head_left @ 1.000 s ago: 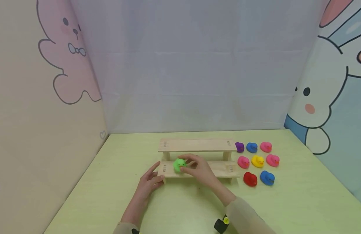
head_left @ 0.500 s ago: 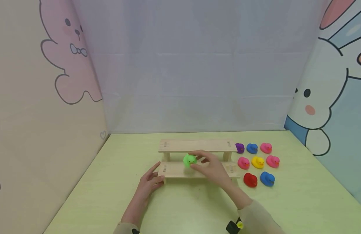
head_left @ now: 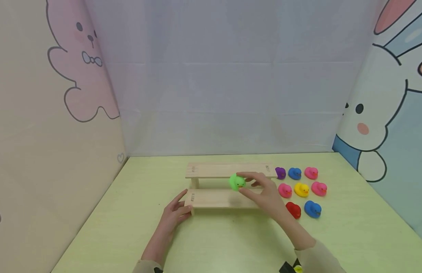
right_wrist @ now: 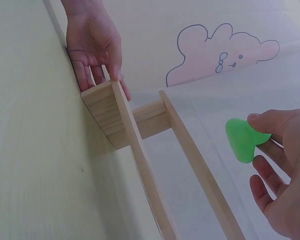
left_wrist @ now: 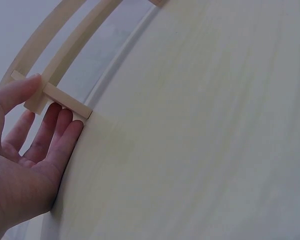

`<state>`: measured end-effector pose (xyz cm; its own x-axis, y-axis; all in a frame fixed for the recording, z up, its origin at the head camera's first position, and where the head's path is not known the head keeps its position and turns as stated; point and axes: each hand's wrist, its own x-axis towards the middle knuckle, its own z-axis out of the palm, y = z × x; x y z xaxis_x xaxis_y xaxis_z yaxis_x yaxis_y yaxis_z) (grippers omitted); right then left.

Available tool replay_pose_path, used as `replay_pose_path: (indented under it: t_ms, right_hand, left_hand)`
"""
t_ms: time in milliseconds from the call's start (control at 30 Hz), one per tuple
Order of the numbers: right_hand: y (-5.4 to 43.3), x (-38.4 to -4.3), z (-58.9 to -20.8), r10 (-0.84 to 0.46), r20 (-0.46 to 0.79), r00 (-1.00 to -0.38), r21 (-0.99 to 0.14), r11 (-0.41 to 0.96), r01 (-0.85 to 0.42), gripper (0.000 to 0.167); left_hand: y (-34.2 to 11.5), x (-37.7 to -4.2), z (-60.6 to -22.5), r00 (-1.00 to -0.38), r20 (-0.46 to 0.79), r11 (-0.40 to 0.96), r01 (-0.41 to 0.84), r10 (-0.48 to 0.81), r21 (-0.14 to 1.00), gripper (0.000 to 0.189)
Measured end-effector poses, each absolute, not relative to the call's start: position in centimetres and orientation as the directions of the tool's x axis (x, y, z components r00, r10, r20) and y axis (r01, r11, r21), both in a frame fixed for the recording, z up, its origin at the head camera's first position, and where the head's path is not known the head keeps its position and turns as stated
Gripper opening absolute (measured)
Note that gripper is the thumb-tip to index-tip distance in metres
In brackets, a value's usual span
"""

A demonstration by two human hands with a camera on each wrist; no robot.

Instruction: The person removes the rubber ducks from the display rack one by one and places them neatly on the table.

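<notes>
My right hand (head_left: 265, 191) pinches a green rubber duck (head_left: 237, 182) between thumb and fingers. It holds the duck in the air above the lower board (head_left: 214, 198) of a two-level wooden shelf (head_left: 228, 170). In the right wrist view the green duck (right_wrist: 242, 140) is apart from both boards. My left hand (head_left: 175, 214) holds the left end of the lower step, its thumb at the front edge. In the left wrist view, that hand's fingertips (left_wrist: 76, 125) touch the end support (left_wrist: 67, 101).
Right of the shelf, several rubber ducks stand in rows, among them a purple duck (head_left: 281, 173), a yellow duck (head_left: 301, 189), a red duck (head_left: 293, 210) partly behind the right forearm, and a blue duck (head_left: 312, 209). A pale curtain (head_left: 228, 83) hangs behind the table.
My right hand has lifted the green duck off the lower board and carried it up and to the right. The left hand has stayed at the shelf's left end.
</notes>
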<state>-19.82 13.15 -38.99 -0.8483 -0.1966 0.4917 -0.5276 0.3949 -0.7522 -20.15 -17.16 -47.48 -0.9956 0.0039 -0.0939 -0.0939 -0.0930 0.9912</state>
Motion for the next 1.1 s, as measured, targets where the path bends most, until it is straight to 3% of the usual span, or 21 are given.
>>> replay_pose_path:
  t_ms: [267,533,833,1100]
  right_hand:
    - [15.3,-19.0,-39.6,-0.141,0.477,-0.867,-0.756,0.437,-0.487,0.042]
    - [17.6,-18.3,-39.9,-0.137,0.538,-0.832,-0.702,0.473,-0.532,0.041]
    - [19.7,-17.2,-39.9,-0.096,0.495,-0.863,-0.689,0.562,-0.458,0.044]
    - [21.1,-16.5,-39.9,-0.068,0.547,-0.834,-0.654,0.587,-0.477,0.046]
  left_hand:
    - [-17.1,-20.1,-47.4,-0.995,-0.103,-0.095,-0.103,0.002,0.99,0.065]
    - [-17.1,-20.0,-47.3,-0.995,-0.104,-0.093,-0.104,0.01,0.99,0.065]
    - [-17.2,-20.2,-47.5,-0.995,-0.093,-0.102,-0.095,0.02,0.99,0.066]
    - [-17.2,-20.1,-47.5,-0.996,-0.091,-0.106,-0.093,0.017,0.99,0.065]
